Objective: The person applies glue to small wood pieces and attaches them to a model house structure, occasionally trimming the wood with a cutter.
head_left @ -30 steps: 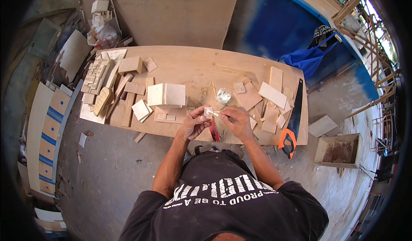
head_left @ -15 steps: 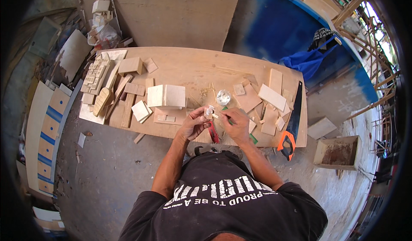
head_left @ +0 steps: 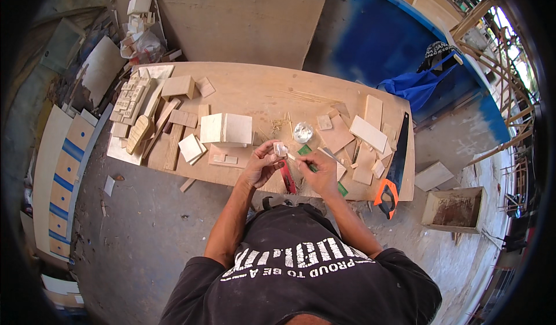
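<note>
My left hand (head_left: 263, 165) pinches a small whitish piece (head_left: 281, 149) above the near part of the wooden tabletop (head_left: 249, 87). In my right hand (head_left: 319, 173) is a short, thin, pale stick (head_left: 292, 157), its tip close to the whitish piece; whether they touch I cannot tell. Just beyond both hands stands a small clear cup (head_left: 303, 132) with white stuff in it. A red tool (head_left: 288, 178) lies under the hands, partly covered. Green strips (head_left: 343, 190) show on either side of my right hand. Thin sticks (head_left: 283, 123) lie left of the cup.
A handsaw with an orange handle (head_left: 386, 198) lies along the table's right end. Wood blocks (head_left: 367, 134) and panels crowd the right side. A pale wooden box shape (head_left: 226, 129) and carved wooden pieces (head_left: 132, 100) sit to the left. Blue cloth (head_left: 414, 86) hangs at the far right corner.
The whitish piece in my left hand has turned and shifted slightly left. My right hand has tilted a little and moved slightly down, with the stick still in its fingers.
</note>
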A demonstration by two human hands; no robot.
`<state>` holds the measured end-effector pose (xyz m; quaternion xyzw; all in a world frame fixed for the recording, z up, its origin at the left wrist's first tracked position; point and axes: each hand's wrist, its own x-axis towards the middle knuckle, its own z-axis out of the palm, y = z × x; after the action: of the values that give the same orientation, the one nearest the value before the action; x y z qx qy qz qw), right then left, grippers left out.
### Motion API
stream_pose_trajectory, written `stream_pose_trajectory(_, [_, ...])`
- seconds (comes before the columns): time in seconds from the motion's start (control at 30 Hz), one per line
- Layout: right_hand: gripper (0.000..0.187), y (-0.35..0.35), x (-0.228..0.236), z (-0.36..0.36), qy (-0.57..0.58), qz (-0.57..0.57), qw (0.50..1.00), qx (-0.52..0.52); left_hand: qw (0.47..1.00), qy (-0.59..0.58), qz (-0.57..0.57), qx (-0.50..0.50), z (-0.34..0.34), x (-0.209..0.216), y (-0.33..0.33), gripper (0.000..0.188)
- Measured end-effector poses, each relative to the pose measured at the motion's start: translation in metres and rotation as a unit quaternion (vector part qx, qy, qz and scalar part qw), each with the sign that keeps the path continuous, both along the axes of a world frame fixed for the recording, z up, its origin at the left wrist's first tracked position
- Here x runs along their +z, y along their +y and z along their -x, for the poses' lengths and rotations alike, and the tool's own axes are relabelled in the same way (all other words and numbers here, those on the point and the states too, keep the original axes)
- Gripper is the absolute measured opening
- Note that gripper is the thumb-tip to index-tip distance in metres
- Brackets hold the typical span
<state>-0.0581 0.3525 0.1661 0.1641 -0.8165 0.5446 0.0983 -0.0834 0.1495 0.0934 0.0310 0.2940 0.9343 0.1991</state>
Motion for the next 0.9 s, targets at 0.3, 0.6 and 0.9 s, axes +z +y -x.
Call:
stream_pose_trajectory(0.3, [0.012, 0.003, -0.006, 0.006, -0.051, 0.004, 0.998, -0.042, 1.000, 0.018, 0.000, -0.004, 0.000, -0.007, 0.001, 0.049])
stream_pose_trajectory(0.6, [0.011, 0.021, -0.014, 0.023, -0.039, 0.041, 0.998, 0.019, 1.000, -0.002, -0.001, -0.027, -0.009, -0.012, -0.001, 0.052])
stream_pose_trajectory(0.9, [0.012, 0.026, -0.025, 0.018, -0.068, 0.030, 0.991, 0.109, 1.000, -0.016, -0.012, -0.009, -0.023, -0.010, 0.000, 0.050])
